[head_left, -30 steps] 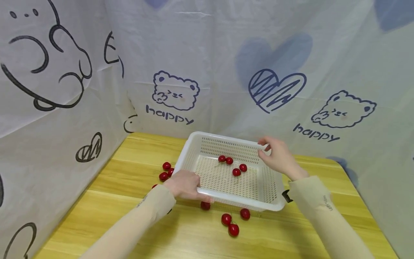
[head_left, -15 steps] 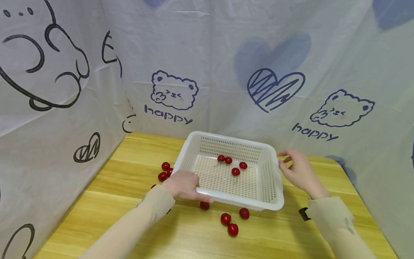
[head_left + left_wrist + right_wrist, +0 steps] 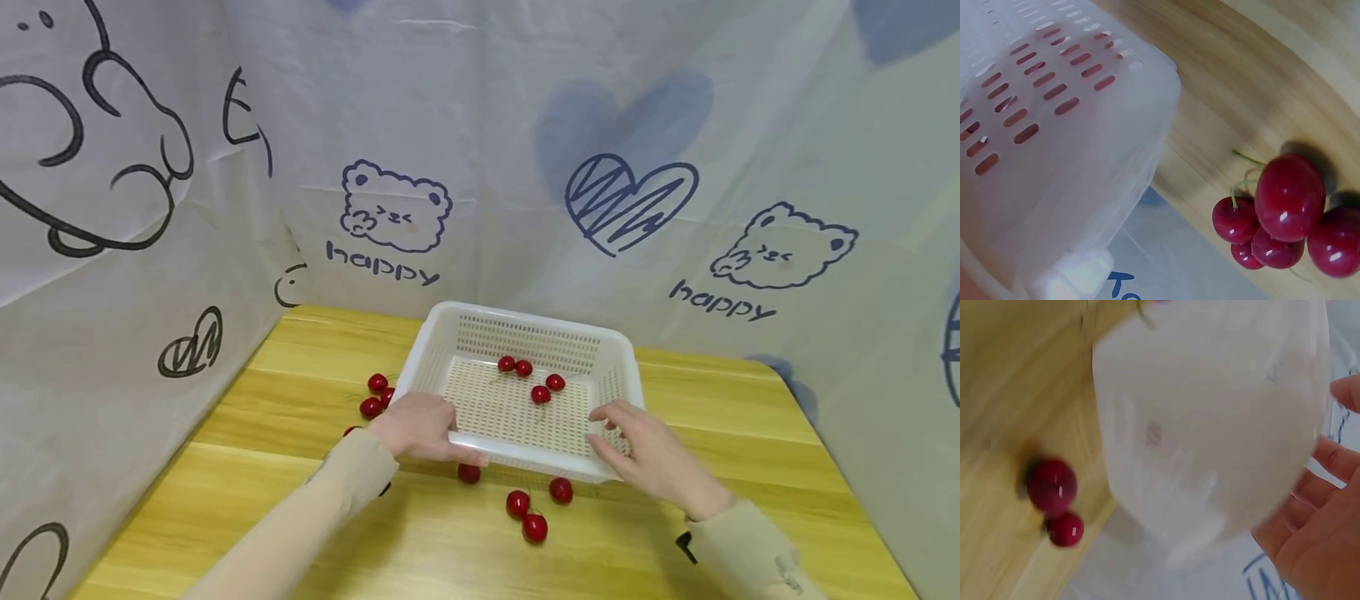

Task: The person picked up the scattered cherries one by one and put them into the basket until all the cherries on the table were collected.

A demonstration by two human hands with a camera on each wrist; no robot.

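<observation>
A white plastic basket (image 3: 517, 443) with slotted walls stands tilted over the wooden table (image 3: 735, 433). My left hand (image 3: 422, 427) grips its rim at the front left corner, thumb along the front edge. At the front right corner, my right hand (image 3: 652, 454) is spread around the rim; in the right wrist view the fingers (image 3: 1329, 494) lie behind the basket wall (image 3: 1210, 444), thumb apart from them. Inside the basket rest two pairs of red cherries (image 3: 541, 394). Under and before its front edge lie several more cherries (image 3: 535, 527).
Left of the basket lies a cluster of cherries (image 3: 371, 407), partly hidden by the left hand; the left wrist view shows these glossy cherries (image 3: 1288, 197) with green stems. A printed white cloth (image 3: 510, 167) hangs behind and on the left side of the table.
My right hand moved from the basket's back right corner, out to the right, then forward to its front right corner. My left hand keeps its grip on the front left corner.
</observation>
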